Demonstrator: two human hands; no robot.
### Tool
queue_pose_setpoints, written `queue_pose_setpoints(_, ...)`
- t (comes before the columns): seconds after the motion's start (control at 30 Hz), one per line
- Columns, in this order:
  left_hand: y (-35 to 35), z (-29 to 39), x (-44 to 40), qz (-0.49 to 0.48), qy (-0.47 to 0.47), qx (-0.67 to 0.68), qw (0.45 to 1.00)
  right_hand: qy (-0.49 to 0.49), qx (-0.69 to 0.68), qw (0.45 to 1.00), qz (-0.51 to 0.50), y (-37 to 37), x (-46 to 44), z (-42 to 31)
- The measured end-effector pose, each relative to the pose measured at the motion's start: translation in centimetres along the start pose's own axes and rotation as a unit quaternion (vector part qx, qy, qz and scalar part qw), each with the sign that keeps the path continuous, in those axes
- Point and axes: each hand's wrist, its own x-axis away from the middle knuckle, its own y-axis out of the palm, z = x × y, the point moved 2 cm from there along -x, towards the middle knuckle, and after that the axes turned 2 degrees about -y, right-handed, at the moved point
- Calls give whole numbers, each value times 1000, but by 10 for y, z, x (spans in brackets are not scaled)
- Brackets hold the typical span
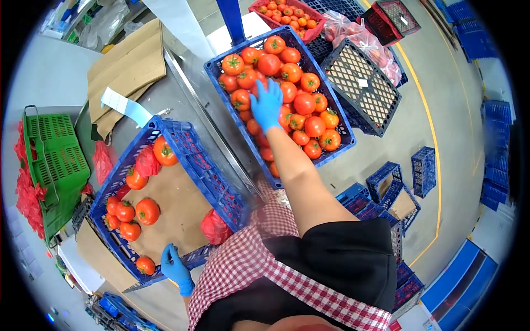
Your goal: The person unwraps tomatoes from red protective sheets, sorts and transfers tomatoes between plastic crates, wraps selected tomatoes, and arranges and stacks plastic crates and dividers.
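Observation:
My right hand (267, 103), in a blue glove, reaches into a blue crate (338, 122) full of red tomatoes (314, 127). Its fingers are spread over the tomatoes, with none visibly gripped. My left hand (175, 270), also gloved in blue, is at the near wall of a second blue crate (212, 194), fingers apart and holding nothing visible. A single tomato (146, 265) lies just left of it. Brown cardboard (174, 207) lines this crate, which holds several more tomatoes (147, 212) and crumpled red bags (216, 227).
Left of the lined crate stands a green basket (58, 171) with red bags. Flattened cardboard (124, 71) lies on the metal table (179, 102). At the upper right are a dark crate (361, 83) and bagged tomatoes (364, 41). Blue crates (423, 171) stand on the floor.

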Motion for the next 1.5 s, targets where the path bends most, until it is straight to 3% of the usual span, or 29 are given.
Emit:
queue_pose_setpoints(0.07, 1, 5, -4, -3, 1, -7, 1000, -47, 24, 998, -20, -1, 0, 7)
queue_pose_setpoints(0.2, 1, -5, 1, -7, 4, 17, 1000, -7, 71, 995, -69, -5, -27, 3)
queue_pose_setpoints(0.33, 1, 9, -1, -1, 3, -5, 1000, -51, 57, 997, -20, -70, 1, 4)
queue_pose_setpoints(0.4, 1, 11, 7, 3, -2, 3, 1000, 36, 55, 997, -35, -115, 16, 34)
queue_pose_setpoints(0.43, 1, 6, 6, 5, 0, 14, 1000, 75, 104, 992, 23, -114, 36, 63)
queue_pose_setpoints(0.47, 0, 4, 4, 9, 2, 26, 1000, 94, 182, 979, 8, -112, 55, 92)
queue_pose_setpoints(0.57, -1, 7, 3, -14, 1, 8, 1000, -7, 88, 993, -82, -115, 85, 137)
queue_pose_setpoints(0.63, -1, 7, 2, -17, 8, 3, 1000, -58, 109, 986, -112, -120, 84, 144)
queue_pose_setpoints(0.67, -2, 4, 1, -20, 9, 1, 1000, -82, 121, 981, -127, -123, 83, 144)
queue_pose_setpoints(0.8, 0, 0, 0, -23, 23, 26, 999, 12, 160, 983, -86, -109, 87, 117)
queue_pose_setpoints(0.9, 1, -7, 0, 5, 18, 48, 999, -30, 115, 986, -117, -122, 103, 117)
queue_pose_setpoints(0.93, 1, -7, -1, 4, 31, 39, 999, -33, 158, 975, -150, -126, 101, 118)
queue_pose_setpoints(1.03, 1, -9, -3, 8, 57, 26, 998, 21, 128, 985, -111, -139, 89, 87)
queue_pose_setpoints(1.1, 1, -8, -3, 16, 63, 30, 997, -80, 49, 992, -79, -144, 94, 59)
queue_pose_setpoints(1.17, 1, -17, -8, 23, 79, 17, 996, -158, 66, 973, -158, -127, 122, 39)
queue_pose_setpoints(1.23, 1, -27, -13, 26, 101, 2, 995, -135, 8, 960, -244, -98, 157, 40)
queue_pose_setpoints(1.27, -1, -16, -10, 26, 107, -18, 994, -121, 22, 971, -207, -97, 162, 34)
queue_pose_setpoints(1.3, 2, -14, -10, 16, 100, 25, 995, -112, 9, 986, -120, -104, 160, 21)
queue_pose_setpoints(1.37, -2, -16, -11, -2, 83, 103, 991, -74, -90, 990, -79, -114, 156, 1)
queue_pose_setpoints(1.43, -11, -10, -17, -56, 22, 216, 975, -66, -168, 981, -74, -108, 158, -5)
queue_pose_setpoints(1.5, -22, -17, -33, -98, -6, 327, 940, -60, -181, 969, -157, -90, 159, 11)
